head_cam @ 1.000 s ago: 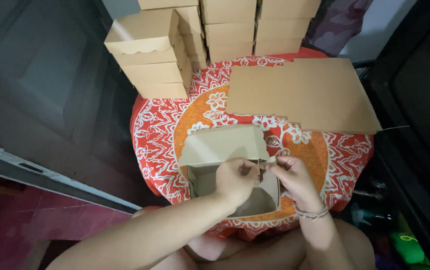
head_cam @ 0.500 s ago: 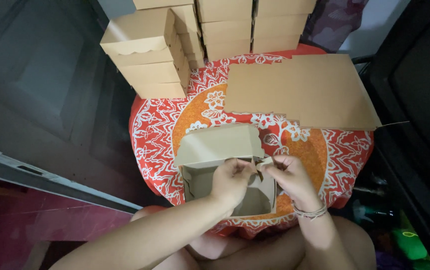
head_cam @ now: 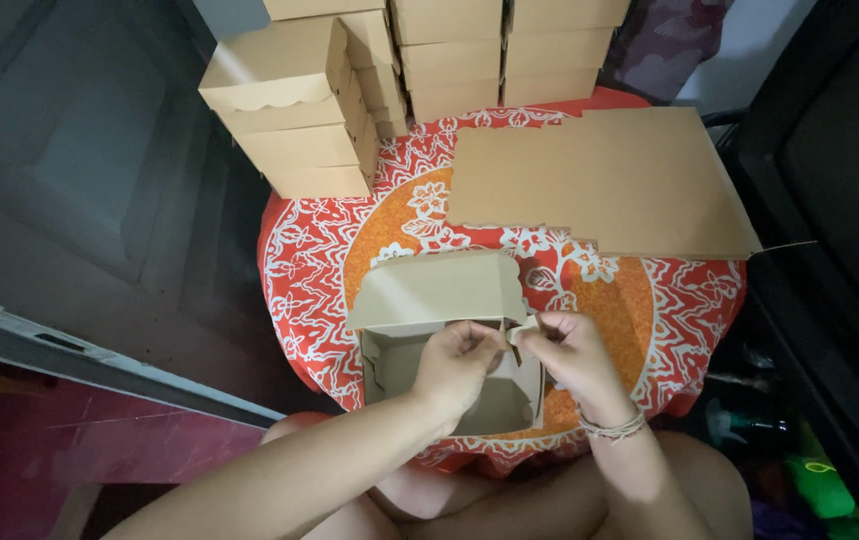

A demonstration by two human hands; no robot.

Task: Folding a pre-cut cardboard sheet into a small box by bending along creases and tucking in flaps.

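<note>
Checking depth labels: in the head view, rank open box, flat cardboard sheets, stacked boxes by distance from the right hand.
From the right hand:
1. Open box, touching, its flap pinched.
2. Flat cardboard sheets, beyond the hand on the cloth.
3. Stacked boxes, far edge, up left.

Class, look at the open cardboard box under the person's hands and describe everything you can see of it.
The open box is plain brown cardboard, seemingly thin and folded from one flat sheet. Its lid stands raised and tilted away from the person, hinged at the far side, showing a pale, empty interior with upright side walls. It sits at the near edge of the red and orange patterned cloth. The left hand and right hand meet over its right wall, pinching a small flap there.
</note>
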